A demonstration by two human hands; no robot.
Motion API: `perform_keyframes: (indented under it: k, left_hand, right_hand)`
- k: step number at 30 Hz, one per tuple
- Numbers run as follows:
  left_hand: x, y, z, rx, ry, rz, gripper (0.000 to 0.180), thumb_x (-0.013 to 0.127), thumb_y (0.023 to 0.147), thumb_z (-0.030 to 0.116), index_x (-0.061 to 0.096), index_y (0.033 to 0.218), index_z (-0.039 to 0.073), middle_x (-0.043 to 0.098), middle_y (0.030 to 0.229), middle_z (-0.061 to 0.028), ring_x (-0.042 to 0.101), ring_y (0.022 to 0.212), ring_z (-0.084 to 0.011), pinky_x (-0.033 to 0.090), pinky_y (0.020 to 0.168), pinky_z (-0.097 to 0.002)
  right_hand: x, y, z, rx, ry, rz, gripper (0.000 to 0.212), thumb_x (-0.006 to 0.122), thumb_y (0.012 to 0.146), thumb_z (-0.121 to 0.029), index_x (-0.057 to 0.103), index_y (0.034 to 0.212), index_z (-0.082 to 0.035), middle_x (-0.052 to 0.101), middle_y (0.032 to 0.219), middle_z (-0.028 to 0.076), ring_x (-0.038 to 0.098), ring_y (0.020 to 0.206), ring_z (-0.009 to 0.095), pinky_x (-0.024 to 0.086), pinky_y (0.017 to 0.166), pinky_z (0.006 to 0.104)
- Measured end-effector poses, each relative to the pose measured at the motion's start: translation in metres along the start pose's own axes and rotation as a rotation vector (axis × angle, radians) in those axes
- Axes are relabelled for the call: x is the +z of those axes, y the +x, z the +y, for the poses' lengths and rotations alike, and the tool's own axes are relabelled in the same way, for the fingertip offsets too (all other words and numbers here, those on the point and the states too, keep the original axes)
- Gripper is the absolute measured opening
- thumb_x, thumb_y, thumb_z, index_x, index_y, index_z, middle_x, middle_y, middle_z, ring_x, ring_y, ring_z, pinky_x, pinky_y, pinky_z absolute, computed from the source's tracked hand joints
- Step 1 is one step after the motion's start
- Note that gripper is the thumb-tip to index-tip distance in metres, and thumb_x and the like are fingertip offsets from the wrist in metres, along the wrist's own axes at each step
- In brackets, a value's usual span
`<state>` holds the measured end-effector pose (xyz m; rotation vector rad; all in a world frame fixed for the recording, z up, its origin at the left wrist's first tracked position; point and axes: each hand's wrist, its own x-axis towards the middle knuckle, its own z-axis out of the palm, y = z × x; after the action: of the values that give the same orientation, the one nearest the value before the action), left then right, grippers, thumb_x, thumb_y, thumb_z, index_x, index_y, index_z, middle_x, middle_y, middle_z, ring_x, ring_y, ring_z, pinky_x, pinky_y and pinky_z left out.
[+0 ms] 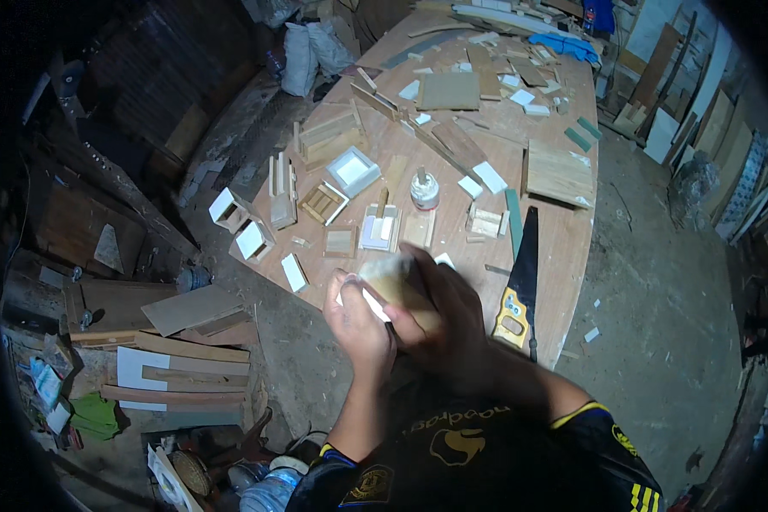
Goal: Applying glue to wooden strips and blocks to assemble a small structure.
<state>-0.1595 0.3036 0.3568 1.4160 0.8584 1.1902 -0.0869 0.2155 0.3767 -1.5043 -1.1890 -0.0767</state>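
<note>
Both hands meet above the near edge of the wooden work table (474, 230). My left hand (357, 328) is closed around a small white-faced piece (374, 305), its thumb lying along the top. Pressed close beside it, my right hand (454, 309) is smeared by motion and closed on a pale tan block (394, 280). Blur hides exactly what that block is and whether it touches the white-faced piece. Just beyond the hands lie a small wooden tray with white pieces (379, 229) and an open tub of white paste (424, 189) with a stick in it.
A handsaw (522, 282) with a yellow handle lies at the table's right edge, beside a green strip (513, 218). Small wooden boxes (324, 202) stand to the left, a larger wooden box (559, 173) to the right. Boards (183, 375) are stacked on the left floor.
</note>
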Motion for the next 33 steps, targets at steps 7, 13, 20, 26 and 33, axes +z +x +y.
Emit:
perform_keyframes:
  k: [7, 13, 20, 26, 33]
  left_hand:
    - [0.01, 0.009, 0.014, -0.28, -0.216, 0.108, 0.02, 0.038, 0.093, 0.012, 0.044, 0.075, 0.007, 0.045, 0.069, 0.0006, 0.043, 0.063, -0.0062, 0.037, 0.056, -0.0234]
    - [0.004, 0.006, 0.007, -0.076, -0.069, -0.093, 0.019, 0.039, 0.092, 0.012, 0.045, 0.075, 0.006, 0.046, 0.068, 0.0002, 0.044, 0.062, -0.0073, 0.037, 0.056, -0.0238]
    - [0.007, -0.002, 0.004, -0.04, -0.122, -0.103, 0.02, 0.04, 0.091, 0.008, 0.041, 0.071, 0.007, 0.044, 0.065, -0.001, 0.042, 0.06, -0.0072, 0.036, 0.055, -0.024]
    - [0.009, 0.004, 0.021, -0.189, -0.287, -0.068, 0.02, 0.038, 0.091, 0.006, 0.042, 0.072, 0.006, 0.048, 0.068, -0.0001, 0.044, 0.061, -0.0044, 0.035, 0.055, -0.0211]
    - [0.002, -0.001, 0.011, -0.123, -0.224, -0.089, 0.019, 0.038, 0.092, 0.007, 0.044, 0.074, 0.006, 0.047, 0.066, -0.0002, 0.043, 0.058, -0.0051, 0.035, 0.052, -0.0215]
  right_hand:
    - [0.005, -0.003, 0.008, -0.059, 0.015, 0.008, 0.059, 0.065, 0.077, -0.014, 0.043, 0.128, 0.006, 0.058, 0.088, 0.018, 0.058, 0.074, 0.03, 0.048, 0.068, 0.0371]
    - [0.002, 0.01, 0.003, 0.069, 0.059, -0.022, 0.06, 0.066, 0.081, -0.021, 0.042, 0.129, 0.008, 0.059, 0.094, 0.02, 0.062, 0.086, 0.033, 0.05, 0.076, 0.0376]
    - [-0.005, 0.009, 0.001, 0.063, -0.07, 0.043, 0.062, 0.066, 0.079, -0.016, 0.04, 0.132, 0.004, 0.062, 0.096, 0.016, 0.062, 0.086, 0.032, 0.05, 0.076, 0.0382]
    - [-0.002, -0.007, 0.001, 0.131, 0.114, 0.036, 0.061, 0.067, 0.079, -0.017, 0.042, 0.132, 0.002, 0.062, 0.097, 0.016, 0.063, 0.09, 0.031, 0.051, 0.077, 0.0386]
    - [-0.007, 0.013, -0.002, 0.027, 0.066, -0.019, 0.059, 0.065, 0.083, -0.02, 0.041, 0.13, 0.006, 0.062, 0.095, 0.02, 0.062, 0.081, 0.033, 0.05, 0.073, 0.038]
